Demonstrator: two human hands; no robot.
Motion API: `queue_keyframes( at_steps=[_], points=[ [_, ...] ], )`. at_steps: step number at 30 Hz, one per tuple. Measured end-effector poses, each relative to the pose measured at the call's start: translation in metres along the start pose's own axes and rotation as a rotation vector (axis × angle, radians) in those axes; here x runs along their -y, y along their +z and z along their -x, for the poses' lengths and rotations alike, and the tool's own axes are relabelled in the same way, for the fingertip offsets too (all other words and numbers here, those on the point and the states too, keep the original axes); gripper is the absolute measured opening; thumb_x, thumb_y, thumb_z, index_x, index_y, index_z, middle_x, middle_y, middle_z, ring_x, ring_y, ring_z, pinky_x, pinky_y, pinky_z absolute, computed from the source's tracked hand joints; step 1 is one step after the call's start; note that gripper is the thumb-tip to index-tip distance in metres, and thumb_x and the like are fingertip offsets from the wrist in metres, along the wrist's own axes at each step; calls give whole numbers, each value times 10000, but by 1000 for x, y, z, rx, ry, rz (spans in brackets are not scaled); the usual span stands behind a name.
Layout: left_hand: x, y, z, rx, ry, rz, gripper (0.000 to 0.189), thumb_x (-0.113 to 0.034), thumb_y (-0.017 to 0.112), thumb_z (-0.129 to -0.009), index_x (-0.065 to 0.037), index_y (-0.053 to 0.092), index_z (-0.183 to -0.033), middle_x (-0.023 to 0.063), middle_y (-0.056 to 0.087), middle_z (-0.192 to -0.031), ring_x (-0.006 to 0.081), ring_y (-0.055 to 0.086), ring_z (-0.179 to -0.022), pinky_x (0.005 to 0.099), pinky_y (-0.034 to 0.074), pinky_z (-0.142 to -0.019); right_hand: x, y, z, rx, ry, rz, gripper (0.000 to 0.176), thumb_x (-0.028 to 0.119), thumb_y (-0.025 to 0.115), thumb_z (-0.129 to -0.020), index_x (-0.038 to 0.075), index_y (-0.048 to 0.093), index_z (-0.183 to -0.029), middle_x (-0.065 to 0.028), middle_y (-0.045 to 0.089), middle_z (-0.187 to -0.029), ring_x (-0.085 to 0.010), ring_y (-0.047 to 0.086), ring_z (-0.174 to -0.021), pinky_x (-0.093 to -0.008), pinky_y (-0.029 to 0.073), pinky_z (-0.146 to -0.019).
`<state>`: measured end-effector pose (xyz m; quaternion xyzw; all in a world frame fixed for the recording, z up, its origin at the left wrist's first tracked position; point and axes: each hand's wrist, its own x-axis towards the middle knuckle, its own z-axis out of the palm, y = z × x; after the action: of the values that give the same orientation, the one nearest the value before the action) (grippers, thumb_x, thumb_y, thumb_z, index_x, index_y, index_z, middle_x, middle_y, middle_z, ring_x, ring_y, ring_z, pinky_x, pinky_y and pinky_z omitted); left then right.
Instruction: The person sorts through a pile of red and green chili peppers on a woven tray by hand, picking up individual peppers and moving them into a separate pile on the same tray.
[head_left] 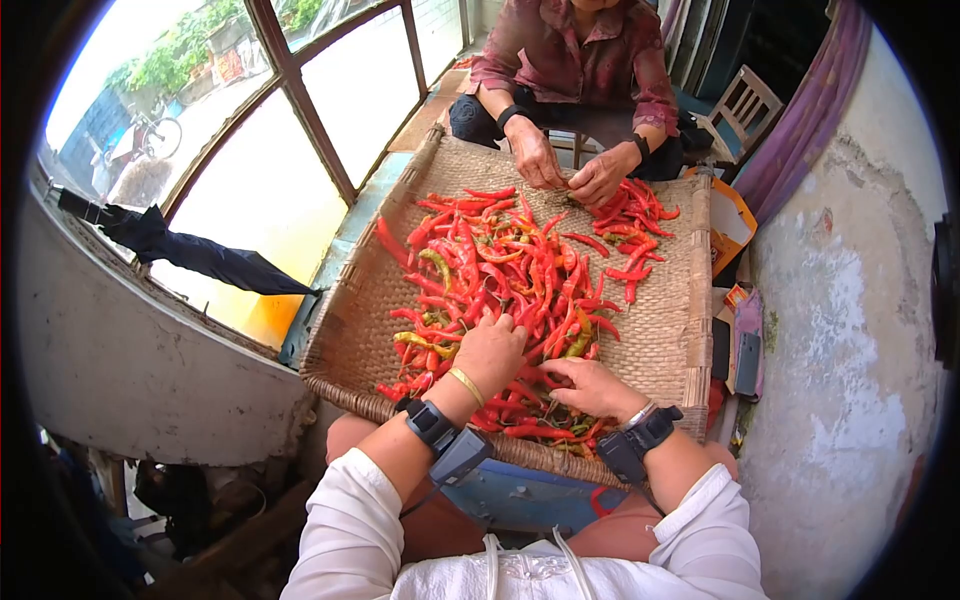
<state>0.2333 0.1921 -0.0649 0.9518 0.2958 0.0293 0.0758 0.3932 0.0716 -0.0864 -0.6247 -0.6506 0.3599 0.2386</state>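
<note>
A wide woven basket tray (660,340) holds a large pile of red chili peppers (540,270), with a few yellow-green ones (436,266) among them. My left hand (492,352), wearing a yellow bracelet, is bent over the near middle of the pile. Its fingers are curled down among the peppers, so what they grip is hidden. To its right, my right hand (592,388) lies at the pile's near right edge. Thumb and fingers pinch a red chili pepper (552,379) there.
Across the tray, another person's hands (570,170) work over a smaller heap of red peppers (636,225). A folded dark umbrella (215,255) leans by the window at left. A wooden chair (742,115) and a worn wall (850,300) are on the right.
</note>
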Motion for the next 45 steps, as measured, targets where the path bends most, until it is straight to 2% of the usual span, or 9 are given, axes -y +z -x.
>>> queue_keyframes(
  at_steps=[12, 15, 19, 22, 27, 32, 36, 39, 45],
  points=[
    [-13, 4, 5, 258, 322, 327, 195, -187, 598, -710, -77, 621, -870, 112, 573, -844, 285, 569, -820, 378, 459, -727, 14, -1, 1, 251, 33, 275, 176, 186, 630, -697, 61, 645, -820, -116, 604, -814, -285, 586, -780, -362, 457, -706],
    [-15, -5, 7, 162, 317, 415, 187, -198, 618, -706, -69, 617, -842, 113, 573, -827, 291, 571, -809, 385, 464, -716, 21, -14, 5, -146, -175, 213, 119, 150, 626, -713, 53, 628, -782, -97, 588, -787, -255, 582, -708, -349, 455, -644],
    [-18, -2, 7, -125, 336, 649, 194, -205, 643, -709, -49, 603, -818, 118, 567, -791, 295, 566, -800, 386, 462, -703, 39, -28, 8, -300, 7, -248, 97, 120, 637, -743, 34, 629, -788, -56, 585, -760, -172, 567, -675, -300, 454, -616],
    [-15, -9, 4, 18, 408, 707, 177, -196, 627, -735, -47, 602, -826, 116, 564, -784, 289, 566, -791, 383, 461, -692, 42, -30, 11, -237, 176, -852, 114, 124, 601, -821, 11, 613, -834, -4, 572, -695, -57, 524, -618, -207, 450, -563],
    [-20, -15, 9, 58, 304, 754, 166, -190, 623, -745, -47, 597, -826, 100, 568, -772, 271, 566, -773, 366, 460, -673, 21, -60, 15, -470, 176, -908, 122, 128, 581, -838, 19, 594, -890, -8, 573, -687, -62, 549, -613, -181, 458, -535],
    [-12, -15, 8, -228, 277, 349, 181, -205, 633, -728, -66, 593, -837, 83, 571, -795, 246, 555, -751, 349, 458, -658, 13, -71, 12, -1064, 91, -1194, 490, 162, 559, -849, -3, 342, -1256, -82, 565, -921, -111, 587, -709, -205, 478, -540],
    [0, -17, 10, -301, 97, 7, 243, -228, 632, -702, -72, 571, -878, 91, 554, -890, 255, 557, -809, 373, 454, -710, 1, -50, 11, -772, 186, -1179, 541, 146, 550, -845, 9, 282, -1295, -93, 559, -949, -124, 592, -725, -208, 479, -549],
    [7, -10, 10, 78, -2, -18, 144, -163, 562, -745, -71, 577, -854, 113, 576, -889, 264, 606, -810, 366, 500, -637, 12, -38, 4, -496, 245, -975, 367, 135, 552, -842, -4, 456, -1167, -49, 583, -864, -93, 573, -696, -198, 466, -553],
    [5, -14, 7, 54, 142, -72, 106, -185, 552, -762, -87, 579, -789, 52, 569, -698, 236, 606, -705, 360, 490, -556, 21, -15, 3, -156, 211, -617, 229, 85, 551, -827, -8, 567, -1036, -24, 594, -869, -83, 561, -756, -229, 470, -676]
  ],
)
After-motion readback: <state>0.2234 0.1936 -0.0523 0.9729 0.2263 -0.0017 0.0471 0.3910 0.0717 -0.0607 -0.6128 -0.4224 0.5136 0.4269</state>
